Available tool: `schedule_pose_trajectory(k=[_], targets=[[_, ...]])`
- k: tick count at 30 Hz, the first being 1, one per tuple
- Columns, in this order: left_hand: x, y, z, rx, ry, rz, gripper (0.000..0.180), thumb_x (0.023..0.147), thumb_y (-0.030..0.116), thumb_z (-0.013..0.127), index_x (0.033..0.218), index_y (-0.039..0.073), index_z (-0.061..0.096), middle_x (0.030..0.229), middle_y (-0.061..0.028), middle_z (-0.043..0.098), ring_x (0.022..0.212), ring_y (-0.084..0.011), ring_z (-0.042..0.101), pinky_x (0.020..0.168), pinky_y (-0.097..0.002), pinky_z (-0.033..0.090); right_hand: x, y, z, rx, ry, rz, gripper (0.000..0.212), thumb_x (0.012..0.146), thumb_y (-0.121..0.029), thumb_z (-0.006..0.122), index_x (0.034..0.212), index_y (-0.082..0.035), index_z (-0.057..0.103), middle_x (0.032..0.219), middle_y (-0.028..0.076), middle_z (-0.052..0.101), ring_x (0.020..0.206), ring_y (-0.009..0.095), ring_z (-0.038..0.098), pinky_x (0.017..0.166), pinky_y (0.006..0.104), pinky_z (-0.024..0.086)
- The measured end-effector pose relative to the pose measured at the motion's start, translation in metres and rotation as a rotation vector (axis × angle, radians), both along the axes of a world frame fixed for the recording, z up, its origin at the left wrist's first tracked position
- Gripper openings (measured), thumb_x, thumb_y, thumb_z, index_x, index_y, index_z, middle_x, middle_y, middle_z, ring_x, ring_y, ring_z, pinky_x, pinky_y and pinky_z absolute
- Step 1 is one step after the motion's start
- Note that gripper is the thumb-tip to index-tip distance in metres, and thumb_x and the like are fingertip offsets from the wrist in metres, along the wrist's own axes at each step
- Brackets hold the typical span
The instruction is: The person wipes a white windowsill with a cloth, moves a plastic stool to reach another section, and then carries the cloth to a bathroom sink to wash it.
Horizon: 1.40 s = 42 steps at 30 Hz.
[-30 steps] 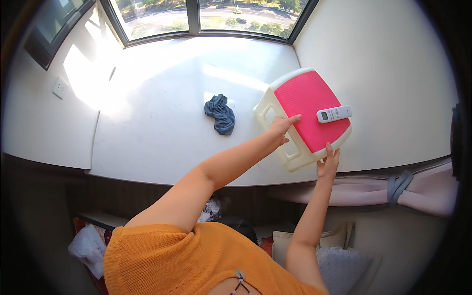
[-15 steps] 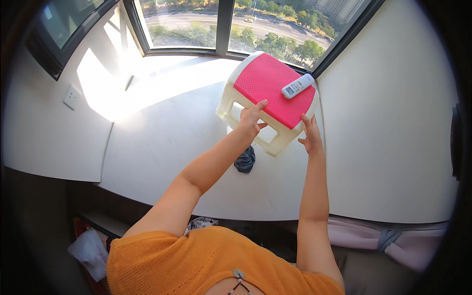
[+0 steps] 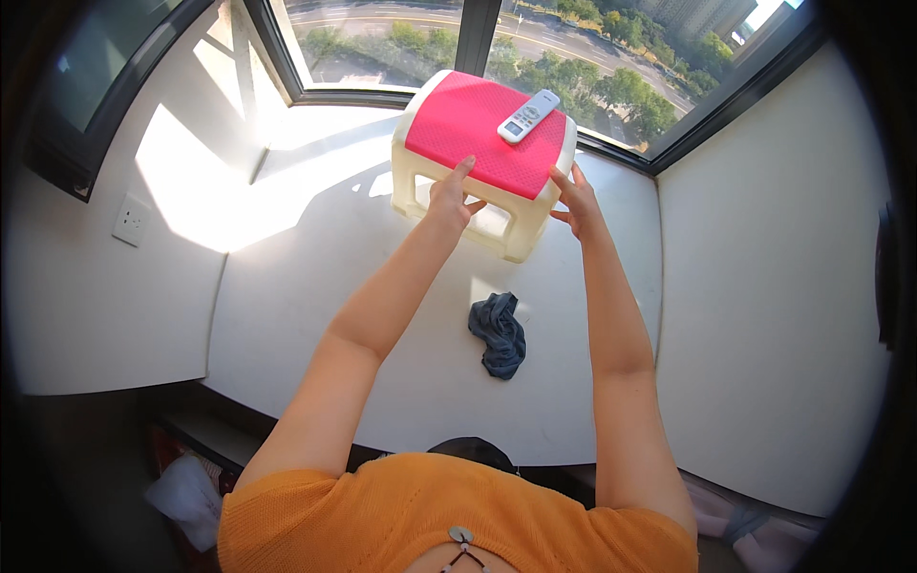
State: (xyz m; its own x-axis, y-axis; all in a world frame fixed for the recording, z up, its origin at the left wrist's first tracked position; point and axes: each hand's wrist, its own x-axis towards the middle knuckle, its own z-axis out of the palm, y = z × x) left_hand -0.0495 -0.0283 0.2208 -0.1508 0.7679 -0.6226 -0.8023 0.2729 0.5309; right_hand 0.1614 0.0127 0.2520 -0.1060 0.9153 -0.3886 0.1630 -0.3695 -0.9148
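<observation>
A small step stool (image 3: 478,134) with a pink textured top and cream sides stands out near the window, at the far side of the white surface. My left hand (image 3: 452,196) grips its near edge, thumb on the top and fingers through the side opening. At the right corner, my right hand (image 3: 579,203) holds the edge with the thumb on top. A white remote control (image 3: 528,116) lies on the pink top, toward its right. Whether the stool's feet touch the surface I cannot tell. Closer to me lies a crumpled dark blue cloth (image 3: 499,334), apart from both hands.
The white surface (image 3: 401,382) is bounded by walls left and right and by a dark-framed window (image 3: 473,43) behind. A socket (image 3: 131,220) is on the left wall. Below the front edge are a whitish plastic bag (image 3: 186,501) at left and a pale pink curtain (image 3: 778,540) at right.
In the picture, the stool has shifted left and farther away, with both hands on it and the remote still on top. More of the cloth shows. The view has shifted too.
</observation>
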Motion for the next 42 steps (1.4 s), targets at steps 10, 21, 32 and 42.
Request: schedule_pose_trajectory(k=[10, 21, 32, 42], targets=[[-0.034, 0.089, -0.041, -0.048, 0.219, -0.089, 0.048, 0.082, 0.032, 0.073, 0.117, 0.007, 0.051, 0.114, -0.0086, 0.050, 0.107, -0.0225, 0.050, 0.091, -0.0432, 0.045, -0.028, 0.129, -0.049, 0.012, 0.076, 0.073, 0.081, 0.073, -0.048, 0.072, 0.142, -0.023, 0.038, 0.130, 0.009, 0.051, 0.122, 0.030, 0.045, 0.092, 0.0556, 0.038], [-0.027, 0.140, -0.091, -0.010, 0.647, -0.320, 0.050, 0.098, 0.043, 0.042, 0.135, 0.009, 0.041, 0.134, -0.0093, 0.045, 0.124, -0.0234, 0.044, 0.102, -0.0499, 0.034, -0.011, 0.192, -0.071, 0.160, 0.063, -0.013, 0.077, 0.083, -0.043, 0.067, 0.145, -0.014, 0.031, 0.139, 0.010, 0.045, 0.122, 0.030, 0.047, 0.096, 0.0494, 0.040], [-0.030, 0.123, -0.124, -0.031, 0.791, -0.281, 0.047, 0.095, 0.050, 0.044, 0.112, 0.011, 0.063, 0.127, -0.0049, 0.054, 0.117, -0.0189, 0.047, 0.097, -0.0488, 0.034, -0.008, 0.217, -0.104, 0.543, -0.112, -0.076, 0.055, 0.088, -0.039, 0.061, 0.133, -0.009, 0.049, 0.128, 0.014, 0.054, 0.117, 0.025, 0.049, 0.093, 0.0404, 0.040], [-0.064, -0.142, -0.229, -0.116, 1.221, -0.420, 0.036, 0.096, 0.029, 0.048, 0.109, -0.001, 0.064, 0.098, -0.0068, 0.066, 0.096, -0.0135, 0.059, 0.084, -0.0272, 0.044, 0.014, -0.153, -0.237, 0.401, -0.718, 0.379, 0.068, 0.081, -0.032, 0.068, 0.139, -0.015, 0.039, 0.143, 0.028, 0.030, 0.130, 0.045, 0.032, 0.104, 0.0481, 0.033]])
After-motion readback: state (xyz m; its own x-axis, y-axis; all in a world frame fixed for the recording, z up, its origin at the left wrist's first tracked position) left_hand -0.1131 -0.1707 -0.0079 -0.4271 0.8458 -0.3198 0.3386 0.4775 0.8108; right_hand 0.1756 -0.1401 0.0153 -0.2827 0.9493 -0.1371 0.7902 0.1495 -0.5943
